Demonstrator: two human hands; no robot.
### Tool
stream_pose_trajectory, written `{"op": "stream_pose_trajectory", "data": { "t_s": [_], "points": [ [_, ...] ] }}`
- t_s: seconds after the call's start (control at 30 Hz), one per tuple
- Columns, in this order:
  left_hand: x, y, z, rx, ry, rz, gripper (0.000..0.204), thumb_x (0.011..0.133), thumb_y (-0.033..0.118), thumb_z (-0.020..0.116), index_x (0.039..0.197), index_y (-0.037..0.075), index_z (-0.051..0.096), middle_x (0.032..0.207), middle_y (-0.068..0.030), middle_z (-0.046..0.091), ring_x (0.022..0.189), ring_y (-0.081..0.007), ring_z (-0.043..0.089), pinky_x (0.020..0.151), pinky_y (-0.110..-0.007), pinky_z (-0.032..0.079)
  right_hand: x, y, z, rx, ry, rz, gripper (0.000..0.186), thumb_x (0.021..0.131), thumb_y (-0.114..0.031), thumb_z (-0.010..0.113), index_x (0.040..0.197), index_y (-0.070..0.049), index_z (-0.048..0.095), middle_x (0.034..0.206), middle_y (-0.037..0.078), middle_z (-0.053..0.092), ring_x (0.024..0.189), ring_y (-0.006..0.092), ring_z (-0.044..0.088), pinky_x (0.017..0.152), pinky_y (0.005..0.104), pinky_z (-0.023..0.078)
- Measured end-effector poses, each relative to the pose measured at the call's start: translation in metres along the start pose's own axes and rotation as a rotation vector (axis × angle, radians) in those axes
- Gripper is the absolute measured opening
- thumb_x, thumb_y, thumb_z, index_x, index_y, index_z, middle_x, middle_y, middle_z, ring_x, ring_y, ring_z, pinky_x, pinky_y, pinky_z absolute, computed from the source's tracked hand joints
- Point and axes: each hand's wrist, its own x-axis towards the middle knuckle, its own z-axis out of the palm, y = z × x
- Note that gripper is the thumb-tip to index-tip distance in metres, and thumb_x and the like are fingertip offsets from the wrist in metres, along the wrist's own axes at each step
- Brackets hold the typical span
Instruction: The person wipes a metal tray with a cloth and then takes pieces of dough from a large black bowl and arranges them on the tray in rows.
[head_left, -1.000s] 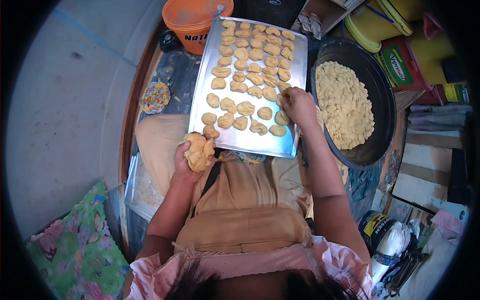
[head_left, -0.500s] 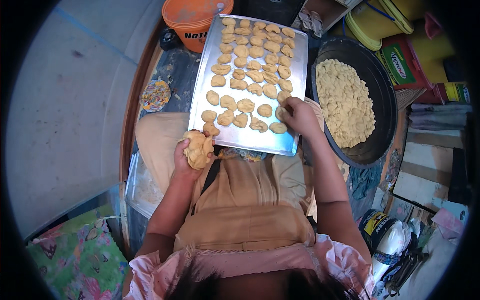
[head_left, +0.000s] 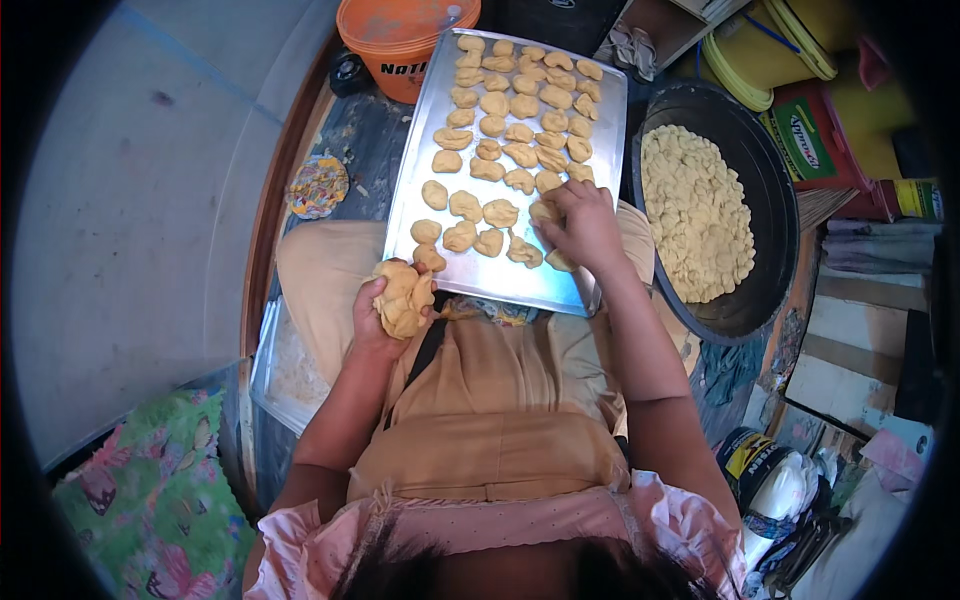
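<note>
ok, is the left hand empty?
No, the left hand holds a yellowish dough lump by the near left corner of the metal tray.

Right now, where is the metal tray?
In the head view, the metal tray is in the upper middle, between the orange bucket at its upper left and the black tub on its right, the right hand over its lower right.
</note>
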Motion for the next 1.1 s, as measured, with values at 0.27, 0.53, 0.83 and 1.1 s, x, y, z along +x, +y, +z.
{"op": "stream_pose_trajectory", "data": {
  "t_s": [0.27,0.53,0.83,1.1],
  "points": [
    [0.002,0.000,0.000,-0.029,-0.018,-0.022,0.038,0.083,0.031,0.058,0.115,0.011,0.055,0.115,-0.0163,0.057,0.100,-0.0367,0.057,0.064,-0.041,0.053,0.023,-0.028,0.022,-0.118,-0.071,-0.071,0.034,0.071,-0.032,0.071,0.098,-0.010,0.068,0.091,0.005,0.060,0.093,0.0246,0.054,0.085,0.0380,0.036],
    [0.001,0.002,-0.002,-0.036,0.007,-0.025,0.038,0.082,0.032,0.059,0.114,0.013,0.055,0.114,-0.0140,0.058,0.099,-0.0355,0.058,0.064,-0.040,0.051,0.029,-0.031,0.028,-0.109,-0.059,-0.122,0.031,0.071,-0.029,0.071,0.097,-0.012,0.069,0.093,0.005,0.060,0.096,0.0235,0.053,0.085,0.0382,0.035],
    [0.001,0.001,0.000,-0.035,-0.011,-0.023,0.038,0.081,0.032,0.060,0.114,0.012,0.055,0.114,-0.0141,0.058,0.099,-0.0354,0.058,0.064,-0.040,0.052,0.048,-0.056,0.045,-0.026,-0.033,-0.176,0.025,0.076,-0.031,0.069,0.092,-0.012,0.069,0.087,0.005,0.061,0.091,0.0231,0.057,0.082,0.0370,0.038],
    [-0.002,0.002,-0.001,-0.062,0.001,-0.017,0.039,0.081,0.031,0.060,0.114,0.012,0.055,0.114,-0.0143,0.058,0.098,-0.0354,0.059,0.064,-0.041,0.052,0.060,-0.069,0.045,0.038,0.003,-0.147,0.017,0.075,-0.023,0.066,0.088,-0.014,0.069,0.087,0.001,0.061,0.092,0.0194,0.056,0.082,0.0366,0.037]
  ]
}}
